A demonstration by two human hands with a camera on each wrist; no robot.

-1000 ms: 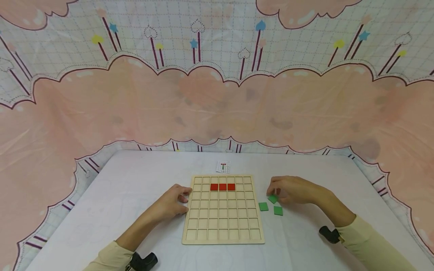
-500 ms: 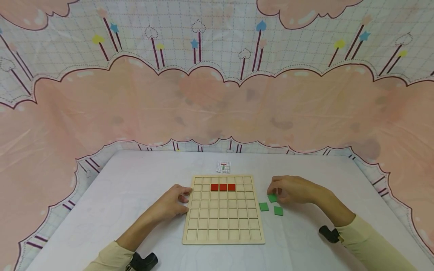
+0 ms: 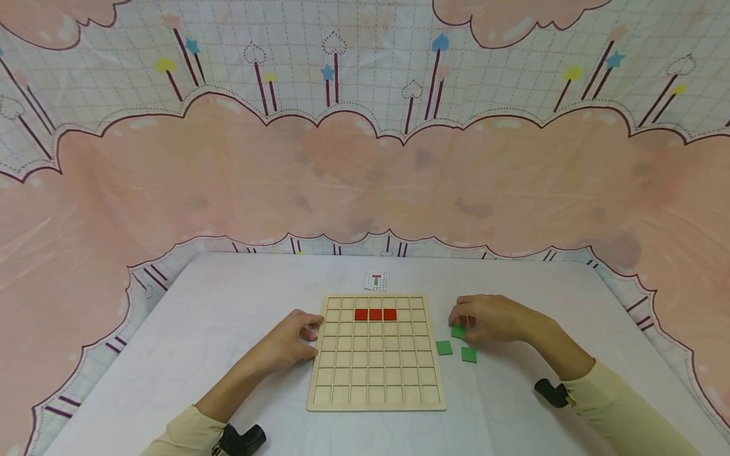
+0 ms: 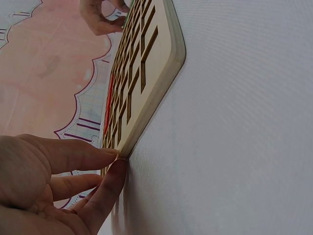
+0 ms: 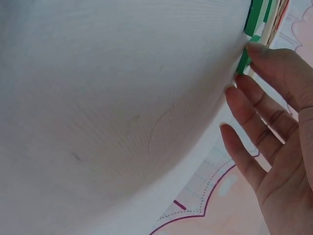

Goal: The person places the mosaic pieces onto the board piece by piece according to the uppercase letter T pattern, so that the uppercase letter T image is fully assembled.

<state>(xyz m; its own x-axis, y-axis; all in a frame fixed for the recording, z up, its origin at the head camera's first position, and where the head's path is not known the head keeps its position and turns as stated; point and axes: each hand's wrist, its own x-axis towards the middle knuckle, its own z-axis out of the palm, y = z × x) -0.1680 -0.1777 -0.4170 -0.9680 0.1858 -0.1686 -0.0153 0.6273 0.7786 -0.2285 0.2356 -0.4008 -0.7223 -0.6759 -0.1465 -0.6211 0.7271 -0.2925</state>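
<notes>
A pale wooden grid board [image 3: 376, 360] lies on the table with a row of three red square tiles [image 3: 375, 315] set near its far side. My left hand [image 3: 288, 341] touches the board's left edge, its thumb and index fingertips apart along the rim. Right of the board, my right hand [image 3: 490, 318] pinches a green square tile [image 3: 457, 332] at the thumb and fingertips. In the right wrist view the thumb covers part of this tile [image 5: 243, 61], and the other fingers extend loosely. Two more green tiles, a left one [image 3: 444, 348] and a nearer one [image 3: 469, 354], lie beside it.
Behind the board is a small white card [image 3: 376, 280] printed with a grid and a red and green T shape. White cloth covers the table [image 3: 256, 278]. A peach patterned curtain [image 3: 342, 177] hangs behind it.
The green tile at my right fingertips has turned slightly, straightening from its diagonal angle. My right hand shifts only a little; my left hand and the board stay put.
</notes>
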